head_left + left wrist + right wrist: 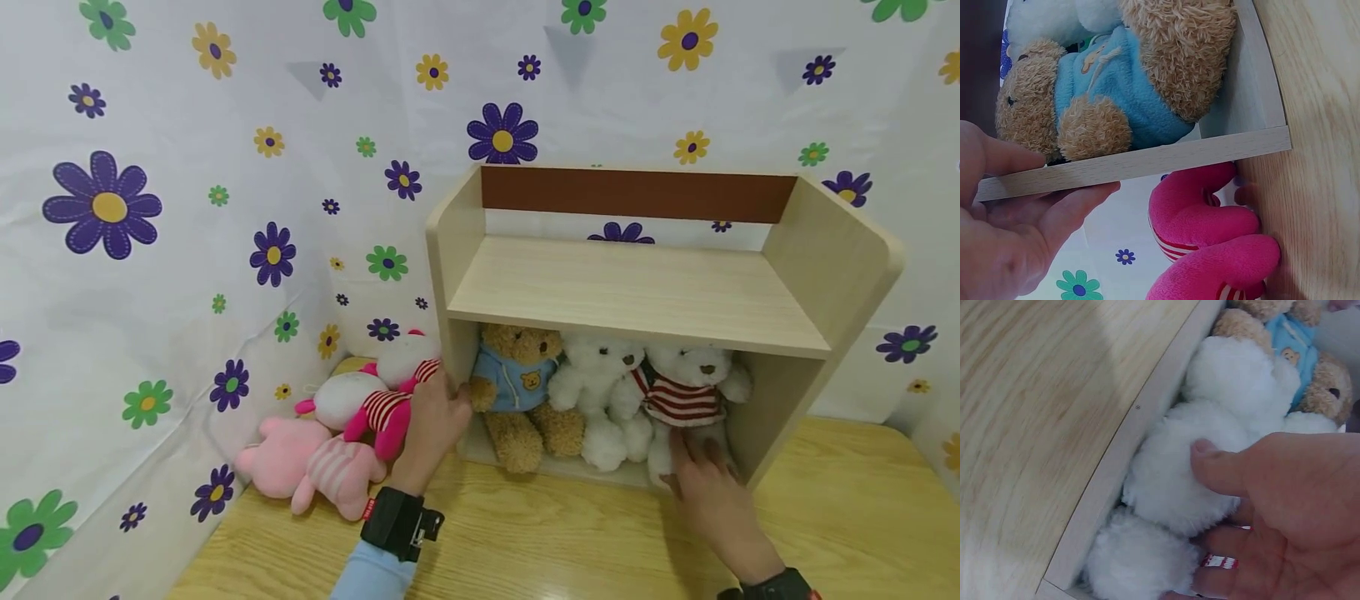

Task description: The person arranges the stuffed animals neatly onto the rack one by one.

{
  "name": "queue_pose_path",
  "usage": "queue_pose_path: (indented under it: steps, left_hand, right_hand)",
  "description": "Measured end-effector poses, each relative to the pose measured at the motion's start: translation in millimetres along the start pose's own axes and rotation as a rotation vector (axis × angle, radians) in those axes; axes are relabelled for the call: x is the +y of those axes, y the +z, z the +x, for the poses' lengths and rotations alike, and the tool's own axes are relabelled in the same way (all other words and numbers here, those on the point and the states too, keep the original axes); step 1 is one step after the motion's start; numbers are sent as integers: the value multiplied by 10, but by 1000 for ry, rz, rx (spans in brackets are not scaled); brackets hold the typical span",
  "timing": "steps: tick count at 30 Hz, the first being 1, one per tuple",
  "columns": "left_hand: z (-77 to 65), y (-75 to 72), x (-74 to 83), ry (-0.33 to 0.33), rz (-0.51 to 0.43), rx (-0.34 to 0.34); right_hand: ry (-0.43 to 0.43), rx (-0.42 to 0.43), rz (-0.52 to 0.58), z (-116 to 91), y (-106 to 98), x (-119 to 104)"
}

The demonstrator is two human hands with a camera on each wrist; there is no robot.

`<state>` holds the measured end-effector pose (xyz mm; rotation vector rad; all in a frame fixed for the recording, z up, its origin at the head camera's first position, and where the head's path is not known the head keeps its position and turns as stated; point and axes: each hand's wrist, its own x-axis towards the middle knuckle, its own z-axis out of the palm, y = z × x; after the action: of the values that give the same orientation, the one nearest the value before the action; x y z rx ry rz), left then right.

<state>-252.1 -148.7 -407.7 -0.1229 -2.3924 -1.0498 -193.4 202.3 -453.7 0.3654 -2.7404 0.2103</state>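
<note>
My left hand (435, 421) grips the front edge of the left side panel (1135, 161) of a pale wooden shelf, thumb on the inside and fingers outside. Next to it, inside the lower compartment, sits a brown teddy bear (517, 375) in a blue hoodie. A white teddy bear (602, 392) leans beside it. At the right end sits another white teddy bear (688, 392) in a red-and-white striped shirt. My right hand (712, 500) touches this bear's legs, thumb resting on the fluffy fur (1175, 478) and fingers extended against its front, tips partly hidden.
Left of the shelf lie a pink plush toy (318, 467) and pink-and-white plush toys (345, 400) in striped clothes, against the flowered cloth wall (165, 317). The shelf's upper board (630, 283) overhangs the bears. All stand on a wooden table (510, 542).
</note>
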Motion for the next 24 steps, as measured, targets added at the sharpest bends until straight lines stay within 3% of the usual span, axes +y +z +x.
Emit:
queue_pose_path:
  steps: [5,13,16,20,24]
  left_hand:
    - [15,-17,24,-7,11,-13]
    - [9,-35,30,-47,12,-32]
    - [-2,-32,21,-57,2,-38]
    - [-4,-31,17,-50,2,-36]
    - [0,-28,15,-36,3,-28]
  right_hand:
    - [19,-12,38,81,51,60]
    - [86,-117,135,189,-14,98]
    - [92,-33,163,172,-28,88]
    - [33,160,157,142,21,79]
    - [-31,219,108,154,53,93]
